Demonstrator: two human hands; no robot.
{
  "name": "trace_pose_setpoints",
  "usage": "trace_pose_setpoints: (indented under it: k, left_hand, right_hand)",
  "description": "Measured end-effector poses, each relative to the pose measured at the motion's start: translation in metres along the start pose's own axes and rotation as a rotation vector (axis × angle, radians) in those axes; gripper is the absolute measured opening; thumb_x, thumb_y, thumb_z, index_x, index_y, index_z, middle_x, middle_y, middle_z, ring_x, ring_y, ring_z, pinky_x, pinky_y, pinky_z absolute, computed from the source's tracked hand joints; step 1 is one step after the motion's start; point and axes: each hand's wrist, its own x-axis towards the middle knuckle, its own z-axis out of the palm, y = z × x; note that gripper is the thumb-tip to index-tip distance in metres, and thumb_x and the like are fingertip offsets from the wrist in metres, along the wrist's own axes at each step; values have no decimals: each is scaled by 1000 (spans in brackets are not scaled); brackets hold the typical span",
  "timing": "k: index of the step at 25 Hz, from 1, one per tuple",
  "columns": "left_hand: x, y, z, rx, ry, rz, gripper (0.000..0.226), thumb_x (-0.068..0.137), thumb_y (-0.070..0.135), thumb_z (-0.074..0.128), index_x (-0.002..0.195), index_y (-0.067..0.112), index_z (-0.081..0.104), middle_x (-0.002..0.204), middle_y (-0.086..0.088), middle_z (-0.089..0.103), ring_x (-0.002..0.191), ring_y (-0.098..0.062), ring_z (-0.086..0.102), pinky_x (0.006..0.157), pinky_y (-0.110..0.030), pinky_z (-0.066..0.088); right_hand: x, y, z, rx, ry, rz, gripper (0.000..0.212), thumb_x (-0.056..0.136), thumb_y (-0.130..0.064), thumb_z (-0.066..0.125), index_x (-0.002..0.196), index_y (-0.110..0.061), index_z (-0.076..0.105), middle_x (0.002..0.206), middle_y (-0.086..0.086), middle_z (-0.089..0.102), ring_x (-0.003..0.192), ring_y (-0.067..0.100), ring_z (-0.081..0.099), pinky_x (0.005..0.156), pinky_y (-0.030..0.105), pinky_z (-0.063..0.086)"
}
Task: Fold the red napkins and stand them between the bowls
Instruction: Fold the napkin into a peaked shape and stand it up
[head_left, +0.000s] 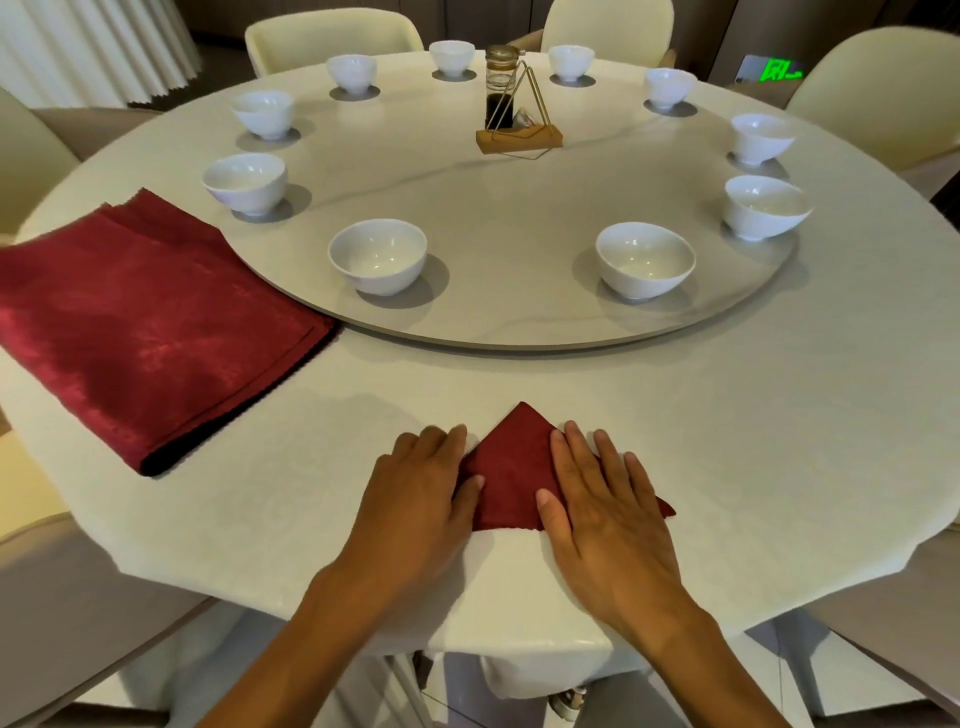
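A: Grip: both hands flat, fingers straight and together, nothing clamped. Left hand (423, 486) and right hand (597, 493) press down on one folded red napkin (511, 478).

B: Surroundings?

A: Round table (727, 415) under a pale cloth. A raised turntable (519, 218) sits on it, ringed by ten white bowls. Nearest bowls: one front-left (378, 255), one front-right (644, 259). Condiment stand (518, 136) with a dark bottle (501, 88) near the middle of the turntable. Stack of unfolded red napkins (145, 332) lies at the left, its far corner just touching the turntable's edge. Cream chairs (332, 36) around the far side.

B: Anything between the hands and the bowls?

A: Only bare cloth.

B: Napkin relative to the hands?

A: Triangle, point aimed at the turntable, lying near the table's front edge. Left palm covers its left corner; right palm covers most of the right side, the right tip poking out past the little finger.

B: Pose?

A: Forearms come in from below, converging. Palms down, thumbs inward, almost facing each other across the red centre.
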Motion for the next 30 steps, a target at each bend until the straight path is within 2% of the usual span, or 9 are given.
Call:
trace_pose_setpoints:
  k: [3, 7, 12, 17, 19, 23, 26, 28, 30]
  left_hand:
    - [29, 0, -15, -232, -311, -155, 32, 94, 34, 59, 125, 24, 56, 103, 7, 59, 92, -12, 56, 76, -24, 46]
    - [41, 4, -28, -509, -458, -289, 12, 78, 20, 70, 80, 24, 60, 72, 9, 58, 64, -7, 55, 58, -21, 44]
    - [34, 31, -52, -805, -223, -135, 31, 73, 11, 70, 59, 18, 43, 51, 10, 44, 48, -6, 41, 51, -24, 37]
    - [0, 65, -58, -775, 20, 133, 19, 78, 27, 72, 77, 19, 55, 74, 10, 58, 67, -9, 57, 63, -29, 52]
    - [-7, 65, -49, -775, -10, 188, 23, 81, 23, 73, 96, 26, 57, 94, 10, 61, 91, -12, 62, 77, -28, 53]
    - [-8, 45, -35, -1368, -206, -36, 67, 76, 15, 76, 128, 28, 38, 108, -8, 70, 103, -20, 68, 88, -31, 53]
    - [-9, 34, -28, -944, -53, -131, 81, 79, 29, 77, 142, 42, 27, 103, 10, 66, 94, -7, 64, 79, -25, 51]
    - [-3, 20, -33, -568, 112, -20, 72, 77, 47, 73, 138, 49, 35, 120, 23, 47, 112, 2, 48, 89, -19, 43]
    - [7, 3, -41, -675, -41, 70, 50, 76, 46, 76, 121, 48, 53, 127, 24, 47, 120, 4, 44, 95, -19, 39]
  right_hand:
    - [-1, 0, 0, 11, 9, 1, 71, 84, -58, -19, 149, -31, -23, 161, -12, -21, 147, 9, -24, 119, 32, -17]
    - [6, 6, 0, 13, 29, -26, 68, 89, -58, -10, 151, -30, -16, 164, -7, -12, 148, 12, -20, 118, 32, -16]
    - [-12, -16, -40, 290, 424, -88, 39, 98, -47, 41, 128, -27, 57, 133, -9, 56, 127, 11, 46, 108, 32, 37]
    - [-29, -44, -79, 1290, 181, 70, 18, 95, -35, 57, 110, -29, 63, 99, -11, 71, 94, 6, 68, 78, 21, 54]
    - [-26, -40, -81, 1355, 192, 109, 15, 94, -22, 61, 106, -29, 67, 97, -5, 72, 91, 11, 70, 71, 26, 58]
    - [-14, -13, -73, 1200, 28, 76, 37, 93, 2, 56, 108, -29, 69, 97, -4, 72, 90, 20, 70, 71, 31, 59]
    - [-9, 2, -70, 1067, -2, 55, 43, 93, 9, 49, 100, -26, 72, 94, -3, 73, 91, 17, 69, 76, 27, 56]
    - [-7, 9, -73, 1108, -101, 28, 42, 93, 10, 47, 100, -23, 72, 95, 2, 73, 92, 20, 69, 80, 31, 56]
    - [-3, 20, -75, 1161, -183, 24, 42, 93, 12, 44, 103, -17, 72, 99, 8, 72, 94, 25, 68, 83, 34, 53]
